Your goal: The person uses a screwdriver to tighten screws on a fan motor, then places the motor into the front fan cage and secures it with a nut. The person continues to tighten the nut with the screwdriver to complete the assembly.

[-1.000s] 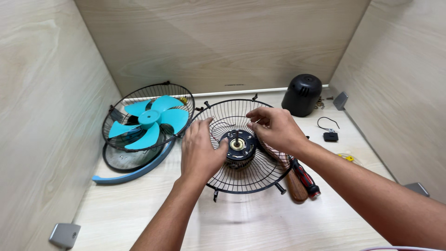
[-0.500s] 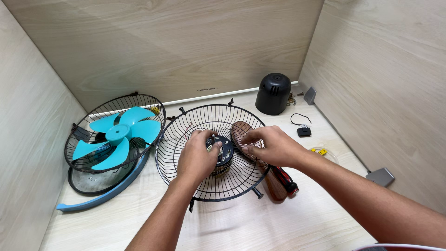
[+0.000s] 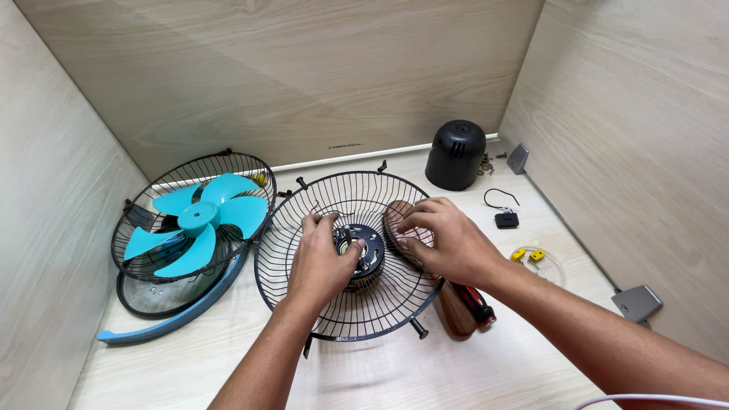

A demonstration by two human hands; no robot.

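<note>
- blue fan blade (image 3: pixel 199 222) in a wire guard (image 3: pixel 144 258), at 9 o'clock
- black motor cover (image 3: pixel 456 154), at 1 o'clock
- small clear dish (image 3: pixel 553 267), at 3 o'clock

Black wire grille (image 3: pixel 357 304), turquoise fan blade (image 3: pixel 201 220).

Bright, even overhead light, soft shadows, sharp focus, slight wide-angle distortion.

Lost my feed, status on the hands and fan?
Left hand and right hand both on motor hub inside black wire guard. Wooden handle lies under guard's right edge.
</note>
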